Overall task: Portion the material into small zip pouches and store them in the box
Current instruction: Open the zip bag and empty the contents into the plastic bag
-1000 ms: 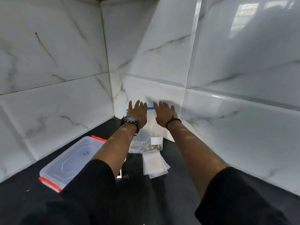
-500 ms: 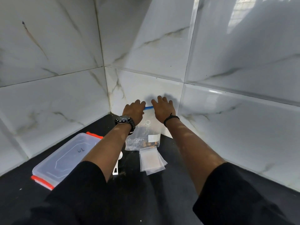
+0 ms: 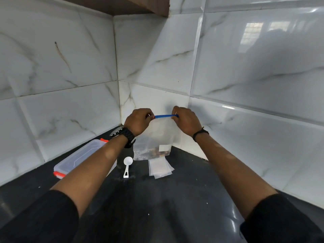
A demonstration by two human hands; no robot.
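The left hand (image 3: 138,121) and right hand (image 3: 186,120) pinch the big bag's (image 3: 156,137) blue top, holding it up over the counter (image 3: 184,190).

I have one view only, from the camera on my head, wide-angle, looking forward and down into a tiled wall corner (image 3: 119,81) over the black countertop (image 3: 175,199). My forearms reach in from the bottom edge, and the corner sits at about arm's reach. No second view overlaps it.

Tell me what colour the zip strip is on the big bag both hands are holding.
Blue. The zip strip runs along the top of the big bag, clearest in the head view.
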